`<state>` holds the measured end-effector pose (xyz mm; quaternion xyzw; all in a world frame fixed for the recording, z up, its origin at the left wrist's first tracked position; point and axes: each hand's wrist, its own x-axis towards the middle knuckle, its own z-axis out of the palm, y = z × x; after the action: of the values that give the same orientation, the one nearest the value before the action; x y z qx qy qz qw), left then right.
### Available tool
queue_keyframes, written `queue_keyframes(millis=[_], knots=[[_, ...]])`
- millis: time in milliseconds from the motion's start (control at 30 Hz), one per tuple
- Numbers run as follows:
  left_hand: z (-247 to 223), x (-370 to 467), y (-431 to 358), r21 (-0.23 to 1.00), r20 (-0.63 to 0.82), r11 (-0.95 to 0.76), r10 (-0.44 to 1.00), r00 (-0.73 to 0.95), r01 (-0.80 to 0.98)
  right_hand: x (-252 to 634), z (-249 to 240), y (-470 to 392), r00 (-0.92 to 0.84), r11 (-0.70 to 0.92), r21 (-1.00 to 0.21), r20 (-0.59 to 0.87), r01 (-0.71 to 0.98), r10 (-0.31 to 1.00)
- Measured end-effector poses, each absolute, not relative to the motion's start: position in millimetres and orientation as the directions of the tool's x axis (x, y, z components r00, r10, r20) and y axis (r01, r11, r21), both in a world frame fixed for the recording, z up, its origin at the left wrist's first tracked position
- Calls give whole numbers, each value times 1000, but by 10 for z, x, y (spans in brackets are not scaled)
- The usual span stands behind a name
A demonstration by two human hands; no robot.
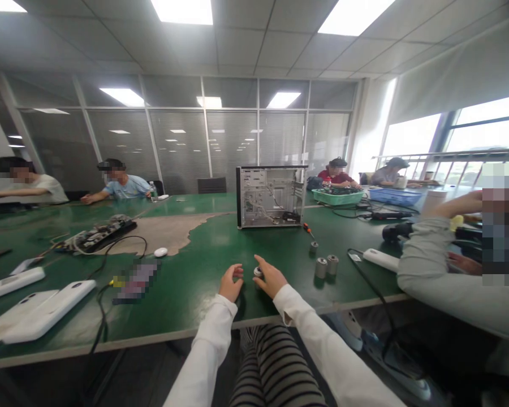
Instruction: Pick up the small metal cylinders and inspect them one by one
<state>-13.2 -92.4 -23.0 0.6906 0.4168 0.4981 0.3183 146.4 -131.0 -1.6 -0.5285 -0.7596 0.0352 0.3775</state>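
Near the desk's [176,299] front edge, the left hand [231,283] curves, fingers parted. The right hand [273,278] spreads its fingers around a can [258,272], contact unclear.

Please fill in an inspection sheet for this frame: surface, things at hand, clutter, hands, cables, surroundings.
Surface: green tabletop with a brownish patch.
Things at hand: small round object at the right hand; three metal cylinders to its right.
Clutter: open computer case, orange-handled screwdriver, white devices, green basket, blue basket.
Hands: left hand open, nothing seen in it; right hand's grip unclear.
Cables: black cable over the front edge at left, dark cable over it at right.
Surroundings: other people seated around; glass partition behind, windows at right.
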Motion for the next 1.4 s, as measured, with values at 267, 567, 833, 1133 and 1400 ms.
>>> queue_keyframes(millis=[267, 567, 833, 1133, 1400], knots=[[-172, -115, -1077, 666, 569, -659, 752, 334, 349, 1323, -287, -1060, 20, 489, -794, 531, 360, 847], [-183, -12, -1080, 755, 524, -589, 806, 274, 288, 1363, -353, -959, 86, 336, -879, 385, 339, 919], [-141, 73, -946, 941, 334, -336, 942, 39, 36, 1250, -328, -913, 307, 267, -926, 345, 267, 887], [-199, -50, -741, 858, 45, -80, 996, -80, -507, 1043, -244, -1014, 321, 320, -917, 385, 238, 866], [-178, -41, -816, 790, 1, 23, 999, 39, -613, 896, -99, -1167, 178, 513, -777, 599, 364, 781]])
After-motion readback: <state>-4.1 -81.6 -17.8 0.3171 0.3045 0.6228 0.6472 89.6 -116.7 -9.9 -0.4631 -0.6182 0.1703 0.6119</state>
